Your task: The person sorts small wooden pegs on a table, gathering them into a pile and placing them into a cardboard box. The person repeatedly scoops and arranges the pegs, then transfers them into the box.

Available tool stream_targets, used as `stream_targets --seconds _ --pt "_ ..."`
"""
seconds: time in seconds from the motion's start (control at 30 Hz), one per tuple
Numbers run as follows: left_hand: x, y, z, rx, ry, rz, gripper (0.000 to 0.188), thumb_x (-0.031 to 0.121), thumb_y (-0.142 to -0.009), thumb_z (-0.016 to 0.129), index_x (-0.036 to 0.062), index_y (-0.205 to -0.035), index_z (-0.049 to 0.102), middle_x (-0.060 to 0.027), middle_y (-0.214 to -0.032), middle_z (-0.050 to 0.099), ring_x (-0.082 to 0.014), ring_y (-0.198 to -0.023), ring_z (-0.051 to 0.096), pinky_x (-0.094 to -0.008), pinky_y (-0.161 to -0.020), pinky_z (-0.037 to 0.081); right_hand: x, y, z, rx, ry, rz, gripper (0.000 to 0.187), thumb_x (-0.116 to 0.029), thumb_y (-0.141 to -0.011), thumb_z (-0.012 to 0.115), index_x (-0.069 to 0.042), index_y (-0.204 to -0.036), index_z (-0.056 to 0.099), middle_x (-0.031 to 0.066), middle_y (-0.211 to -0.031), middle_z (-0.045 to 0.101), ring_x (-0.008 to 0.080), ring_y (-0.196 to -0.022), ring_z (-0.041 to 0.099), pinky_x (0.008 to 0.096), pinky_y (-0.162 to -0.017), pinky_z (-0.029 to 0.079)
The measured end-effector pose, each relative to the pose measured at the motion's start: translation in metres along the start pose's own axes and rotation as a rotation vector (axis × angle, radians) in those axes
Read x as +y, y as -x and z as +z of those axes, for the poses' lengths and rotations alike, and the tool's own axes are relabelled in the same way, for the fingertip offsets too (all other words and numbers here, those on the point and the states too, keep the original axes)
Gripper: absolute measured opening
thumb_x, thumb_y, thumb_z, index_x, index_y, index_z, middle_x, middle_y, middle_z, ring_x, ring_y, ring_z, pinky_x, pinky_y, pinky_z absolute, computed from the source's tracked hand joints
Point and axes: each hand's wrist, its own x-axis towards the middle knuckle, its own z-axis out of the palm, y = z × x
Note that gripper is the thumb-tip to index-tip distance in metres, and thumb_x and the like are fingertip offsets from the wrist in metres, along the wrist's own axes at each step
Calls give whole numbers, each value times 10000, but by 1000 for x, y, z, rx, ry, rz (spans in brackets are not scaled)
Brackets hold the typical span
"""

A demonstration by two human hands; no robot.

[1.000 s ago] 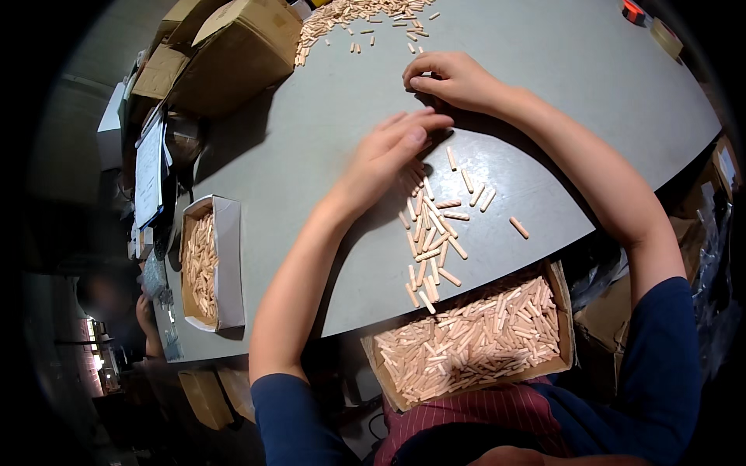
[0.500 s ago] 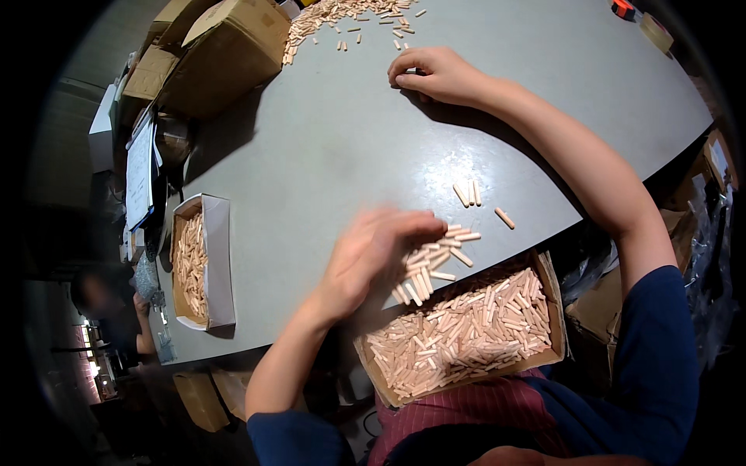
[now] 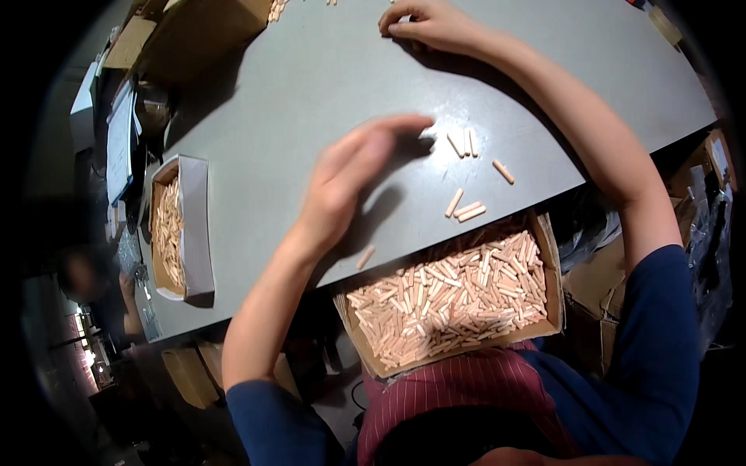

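My left hand (image 3: 353,163) hovers over the table near its front edge, somewhat blurred, fingers stretched out and nothing seen in it. Below it stands a cardboard box (image 3: 553,289) at the table's edge against my apron, filled with short wooden dowels (image 3: 443,299). A few dowels lie loose on the table: a small group (image 3: 465,144) right of my left hand, a single dowel (image 3: 503,172) and another cluster (image 3: 469,211) near the edge. One more dowel (image 3: 365,258) lies at the edge under my left wrist. Farther off, my right hand (image 3: 423,23) rests on the table with fingers curled; whatever is inside stays hidden.
On the left of the table (image 3: 264,179) stands a white-sided box (image 3: 200,233) of dowels. Behind it are a clipboard with papers (image 3: 120,144) and a large carton (image 3: 206,46). A roll of tape (image 3: 664,27) sits far right. Another person (image 3: 109,291) shows at far left.
The dowel pile under my left hand has left the tabletop into the box, leaving a few loose pieces. My left hand has lifted away from the edge. The whole view has shifted nearer.
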Motion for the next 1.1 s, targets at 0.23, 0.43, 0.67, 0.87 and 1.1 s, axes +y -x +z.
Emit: stream_targets --seconds 0.23,0.43,0.67,0.87,1.1 --pt "-16 -55 19 -196 -385 171 497 354 -1121 449 -18 -1353 682 -176 -1418 651 -277 -1360 575 -380 -1188 387 -31 -7 -2 -173 -90 215 141 -147 -1014 614 -59 -1054 716 11 -730 620 97 -631 533 267 -519 391" --pt "-16 -56 16 -113 79 34 492 352 -1121 473 -51 -1300 693 -162 -1291 712 -234 -1219 660 -351 -1113 461 -47 -1 -4 -146 118 99 153 -184 -1002 654 -71 -1059 738 28 -717 633 133 -649 577 283 -562 452" --pt "-10 -43 15 -75 -257 61 413 253 -951 715 8 -1284 722 -140 -1305 702 -242 -1208 650 -370 -1076 478 -28 -10 -9 -243 -8 101 198 -194 -997 631 -60 -1095 738 55 -829 687 143 -679 610 301 -607 489" --pt "8 -5 15 -102 -920 334 321 265 -741 834 100 -1011 788 -81 -1000 603 -252 -975 565 -374 -950 400 -66 -3 -16 -219 349 -29 230 -146 -977 639 -35 -1143 752 57 -992 754 125 -686 649 278 -648 543" --pt "6 7 15 -79 -891 309 193 209 -810 814 103 -956 744 -44 -975 652 -242 -975 608 -378 -962 390 -61 -6 -19 -244 306 88 263 -164 -994 646 -35 -1208 730 89 -1097 750 166 -816 699 313 -741 581"
